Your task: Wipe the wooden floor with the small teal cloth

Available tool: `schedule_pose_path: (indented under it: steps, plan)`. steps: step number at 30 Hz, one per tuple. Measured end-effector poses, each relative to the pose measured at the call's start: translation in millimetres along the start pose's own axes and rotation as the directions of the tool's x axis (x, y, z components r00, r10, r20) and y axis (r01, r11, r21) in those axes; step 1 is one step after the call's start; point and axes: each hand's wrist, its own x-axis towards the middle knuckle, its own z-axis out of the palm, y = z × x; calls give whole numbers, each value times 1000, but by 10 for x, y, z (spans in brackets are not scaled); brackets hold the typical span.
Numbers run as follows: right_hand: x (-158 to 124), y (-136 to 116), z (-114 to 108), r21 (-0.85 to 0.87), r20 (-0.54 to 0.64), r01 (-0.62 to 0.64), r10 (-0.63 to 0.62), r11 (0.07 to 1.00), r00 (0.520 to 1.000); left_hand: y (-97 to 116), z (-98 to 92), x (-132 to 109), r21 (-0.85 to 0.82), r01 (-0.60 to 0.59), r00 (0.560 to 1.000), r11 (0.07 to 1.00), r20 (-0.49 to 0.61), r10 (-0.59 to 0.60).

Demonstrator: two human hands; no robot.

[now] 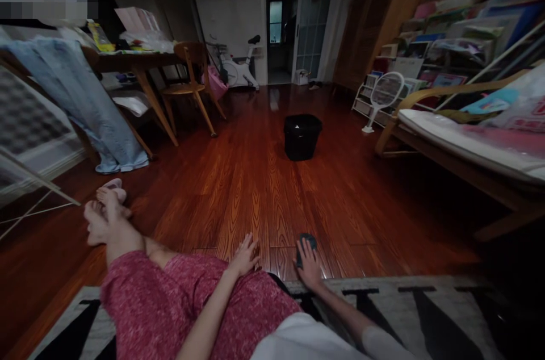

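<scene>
My right hand (309, 266) reaches down at the rug's front edge, its fingers laid over a small dark teal, rounded object (307, 242) on the wooden floor. What kind of object it is cannot be made out. Near my thigh in red-patterned shorts (183, 292), my left hand (244, 258) holds nothing, and its fingers are apart. Farther ahead on the floor stands a black bin (302, 137), apart from both hands. The inside of the bin is hidden from this angle.
A patterned rug (417, 314) lies under me. To the right are a wooden-armed seat (468, 141) and a white racket-shaped object (386, 92). On the left, jeans (93, 104) hang beside a table and a wooden chair (193, 87). An exercise bike (238, 67) stands at the back.
</scene>
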Motion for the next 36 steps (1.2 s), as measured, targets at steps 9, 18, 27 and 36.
schedule_pose_path:
  steps: [9, 18, 27, 36]
  plan:
    - [799, -584, -160, 146, 177, 277, -301, 950, 937, 44, -15, -31, -22, 24, 999, 999, -23, -24]
    - [871, 827, -283, -26, -34, -317, 316, 948, 948, 14, -13, -3, -52, 18, 1000, 998, -20, -19]
    - [144, -361, 117, 39, 60, 54, -56, 998, 997, 28, -11, 1, -35, 19, 1000, 999, -3, -19]
    - [1006, -993, -152, 210, 252, 393, -438, 895, 863, 42, -9, -34, -25, 27, 999, 999, -34, -28]
